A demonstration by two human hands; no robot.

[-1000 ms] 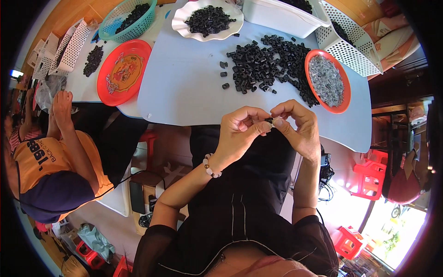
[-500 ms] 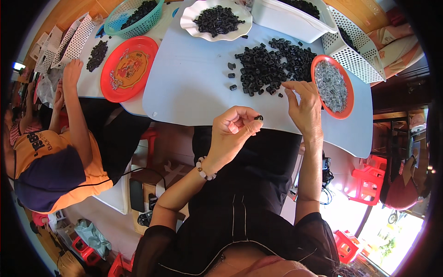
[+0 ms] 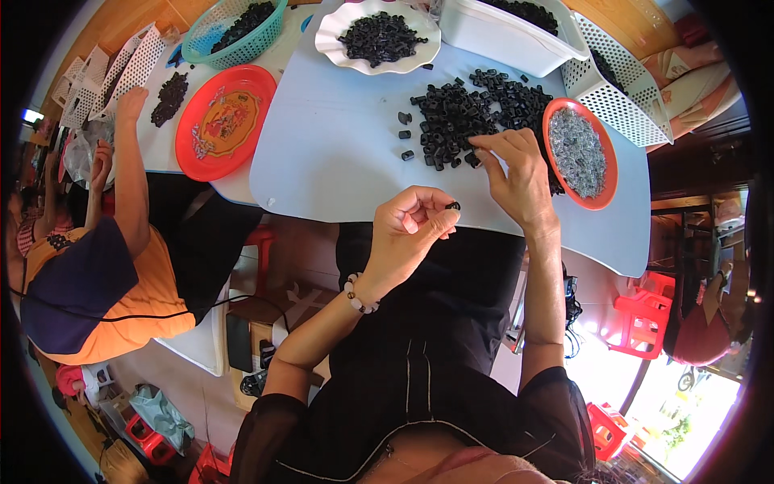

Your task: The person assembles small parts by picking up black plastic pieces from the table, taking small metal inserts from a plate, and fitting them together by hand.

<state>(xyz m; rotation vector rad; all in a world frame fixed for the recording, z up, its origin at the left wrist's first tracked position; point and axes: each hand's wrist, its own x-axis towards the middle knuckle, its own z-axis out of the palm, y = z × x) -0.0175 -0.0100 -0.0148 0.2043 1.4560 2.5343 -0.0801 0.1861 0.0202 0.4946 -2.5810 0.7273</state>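
Note:
My left hand (image 3: 409,235) is raised over my lap, just off the table's front edge. Its thumb and forefinger pinch a small black plastic part (image 3: 454,206). My right hand (image 3: 520,177) reaches over the near side of a heap of small black plastic pieces (image 3: 448,121). Its thumb and forefinger are slightly apart, with the tips at the pieces; no held piece shows between them. Beside that hand, an orange-rimmed bowl (image 3: 611,173) holds many small clear pieces (image 3: 576,153). Part of the heap is hidden under my right hand.
Behind the heap stand a white scalloped plate (image 3: 326,36) of black parts, a white tub (image 3: 516,42) and a white perforated basket (image 3: 637,113). A red plate (image 3: 189,133) lies on the adjoining table. To my left sits a person in orange and navy (image 3: 105,290).
My right hand has moved left and slightly farther over the heap, uncovering black pieces beside the bowl. My left hand stays almost still. The neighbouring person's arms and body have shifted.

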